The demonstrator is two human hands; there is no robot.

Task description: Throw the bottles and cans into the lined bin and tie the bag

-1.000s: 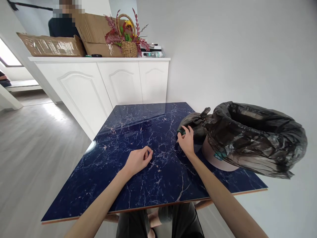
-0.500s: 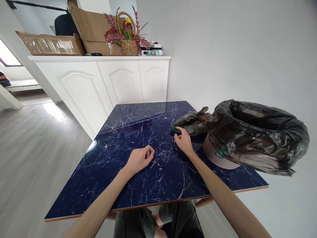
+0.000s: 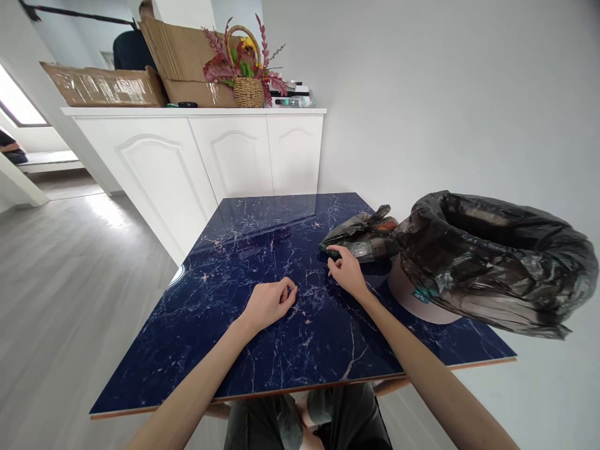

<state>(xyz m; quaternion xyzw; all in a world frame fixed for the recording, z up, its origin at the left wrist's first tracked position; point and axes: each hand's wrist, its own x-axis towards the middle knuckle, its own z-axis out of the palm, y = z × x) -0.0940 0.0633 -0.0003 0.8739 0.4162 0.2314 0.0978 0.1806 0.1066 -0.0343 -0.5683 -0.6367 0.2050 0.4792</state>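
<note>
My left hand [image 3: 268,305] rests on the dark blue marble-patterned tabletop [image 3: 206,325], its fingers curled in, with nothing visible inside. At the left end of a tied, see-through black plastic bag [image 3: 360,236], my right hand [image 3: 347,270] has its index finger over a dark green part and the thumb just below. The bag lies on its side with its knot to the upper right. Something orange and a pale, clear item show dimly through the film. Beside the bag stands a pinkish bin [image 3: 412,300] lined with a loose black bin bag [image 3: 487,269].
Behind the table is a white cabinet [image 3: 154,169]. On top are cardboard boxes [image 3: 107,86], a wicker flower basket [image 3: 248,92] and a plastic bottle [image 3: 297,100]. A person [image 3: 134,50] is partly visible behind the boxes. A white wall runs along the right.
The tied bag has shifted slightly left, away from the bin, with my right index finger bent lower on its end. My left hand keeps its curled pose. The camera view has turned slightly left.
</note>
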